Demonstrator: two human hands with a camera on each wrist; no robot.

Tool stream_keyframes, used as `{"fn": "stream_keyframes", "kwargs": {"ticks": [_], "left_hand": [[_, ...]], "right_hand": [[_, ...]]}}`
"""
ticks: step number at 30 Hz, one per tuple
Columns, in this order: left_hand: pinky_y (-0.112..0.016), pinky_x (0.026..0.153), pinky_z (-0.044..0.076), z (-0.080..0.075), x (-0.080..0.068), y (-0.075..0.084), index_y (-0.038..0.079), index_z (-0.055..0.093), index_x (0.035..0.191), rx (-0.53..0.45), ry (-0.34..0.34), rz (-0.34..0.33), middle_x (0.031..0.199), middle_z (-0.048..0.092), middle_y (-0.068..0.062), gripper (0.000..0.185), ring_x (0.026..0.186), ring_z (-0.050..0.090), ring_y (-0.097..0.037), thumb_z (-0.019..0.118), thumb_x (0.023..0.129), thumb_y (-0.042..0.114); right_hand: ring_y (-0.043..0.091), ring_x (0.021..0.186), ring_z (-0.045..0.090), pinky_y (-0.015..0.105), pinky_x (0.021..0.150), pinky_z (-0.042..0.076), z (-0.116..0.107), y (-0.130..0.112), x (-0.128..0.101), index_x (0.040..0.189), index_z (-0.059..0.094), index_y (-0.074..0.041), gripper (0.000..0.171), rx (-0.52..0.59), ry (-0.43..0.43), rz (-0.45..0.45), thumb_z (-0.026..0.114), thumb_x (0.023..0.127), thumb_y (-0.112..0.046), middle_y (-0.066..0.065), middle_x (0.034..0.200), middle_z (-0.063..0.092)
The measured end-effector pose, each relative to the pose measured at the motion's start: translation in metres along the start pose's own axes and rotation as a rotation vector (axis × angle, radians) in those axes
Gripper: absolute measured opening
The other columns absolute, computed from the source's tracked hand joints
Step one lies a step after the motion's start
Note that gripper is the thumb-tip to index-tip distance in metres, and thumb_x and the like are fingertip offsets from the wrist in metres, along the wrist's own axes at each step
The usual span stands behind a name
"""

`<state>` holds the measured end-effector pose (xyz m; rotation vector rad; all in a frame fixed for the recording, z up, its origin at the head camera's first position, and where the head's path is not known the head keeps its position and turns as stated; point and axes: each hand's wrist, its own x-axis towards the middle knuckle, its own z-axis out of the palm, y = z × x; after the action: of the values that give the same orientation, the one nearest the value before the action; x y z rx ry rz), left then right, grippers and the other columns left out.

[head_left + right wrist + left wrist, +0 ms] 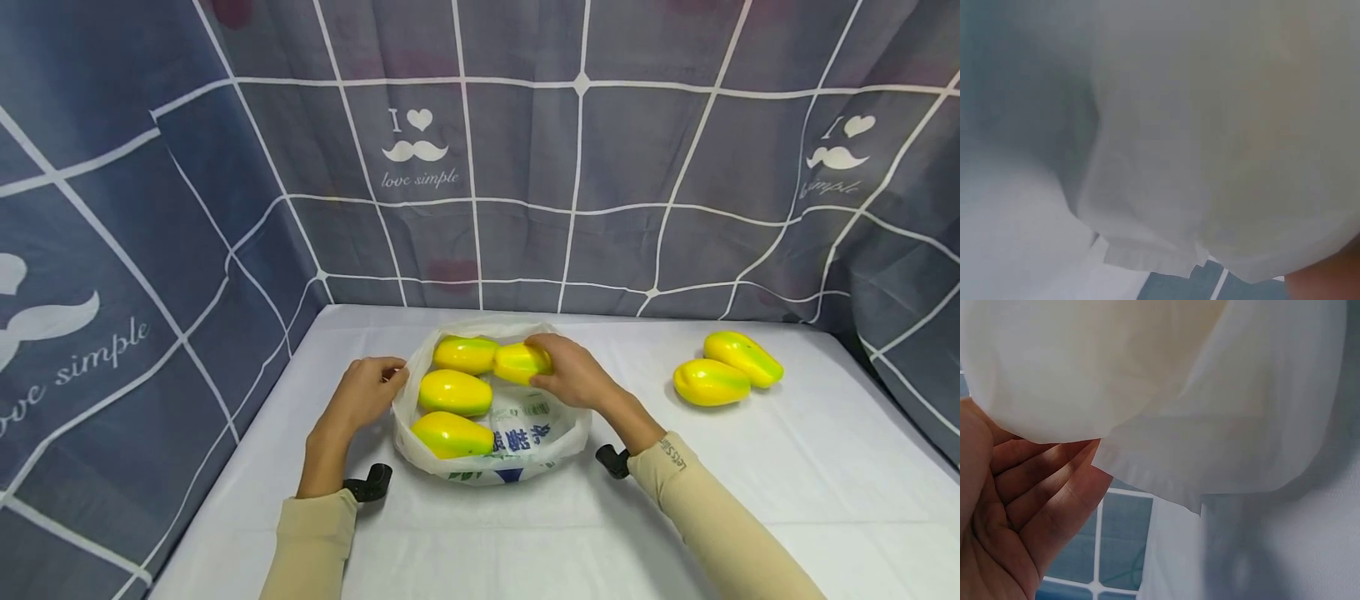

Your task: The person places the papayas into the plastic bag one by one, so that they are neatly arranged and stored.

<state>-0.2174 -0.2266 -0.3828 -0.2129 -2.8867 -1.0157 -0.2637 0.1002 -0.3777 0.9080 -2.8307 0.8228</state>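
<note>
A white plastic bag stands with its mouth spread wide on the table and has blue print inside. Three yellow-green papayas lie along its left and back: a front one, a middle one and a back one. My right hand reaches over the bag's right rim and grips another papaya beside the back one. At the left rim, my left hand holds the bag's edge; in the left wrist view the fingers pass behind the plastic. Bag plastic hides the right hand's grasp in the right wrist view.
Two more papayas lie side by side on the right of the white-covered table, a nearer one and a farther one. A grey checked curtain borders the table at the back and sides.
</note>
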Motion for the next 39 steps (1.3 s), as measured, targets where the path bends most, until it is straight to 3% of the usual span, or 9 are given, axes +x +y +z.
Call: {"fn": "stream_keyframes", "kwargs": {"ticks": [7,17,28,39], "left_hand": [[-0.044,0.084,0.053,0.000,0.000,0.000,-0.002,0.067,0.122,-0.007,0.020,0.020,0.108,0.070,-0.015,0.033,0.094,0.065,-0.027,0.055,0.099,0.018],[-0.045,0.087,0.052,0.002,0.000,-0.001,-0.002,0.067,0.123,-0.004,0.013,0.015,0.107,0.070,-0.015,0.034,0.096,0.064,-0.028,0.056,0.099,0.019],[-0.044,0.086,0.053,0.002,0.001,0.001,-0.002,0.066,0.124,0.005,0.005,0.002,0.109,0.069,-0.014,0.035,0.095,0.064,-0.027,0.054,0.100,0.019],[-0.043,0.084,0.053,0.002,0.000,0.001,-0.001,0.066,0.124,0.003,0.002,0.005,0.109,0.069,-0.014,0.035,0.094,0.064,-0.026,0.054,0.100,0.020]], "right_hand": [[0.037,0.123,0.052,0.051,0.105,0.038,0.001,0.006,-0.001,0.131,0.055,0.004,0.054,-0.003,0.058,-0.002,0.077,0.083,-0.005,0.020,0.132,0.058],[0.039,0.124,0.049,0.052,0.106,0.036,0.006,0.012,-0.002,0.131,0.055,0.006,0.052,-0.045,0.057,-0.003,0.075,0.083,-0.004,0.022,0.134,0.054],[0.040,0.134,0.042,0.053,0.111,0.030,0.011,0.018,-0.001,0.135,0.054,0.006,0.056,-0.005,0.077,0.028,0.075,0.083,-0.003,0.023,0.142,0.050],[0.037,0.123,0.052,0.051,0.106,0.037,0.014,0.019,0.004,0.134,0.054,0.006,0.055,0.014,0.067,0.044,0.075,0.084,-0.004,0.021,0.138,0.053]]}}
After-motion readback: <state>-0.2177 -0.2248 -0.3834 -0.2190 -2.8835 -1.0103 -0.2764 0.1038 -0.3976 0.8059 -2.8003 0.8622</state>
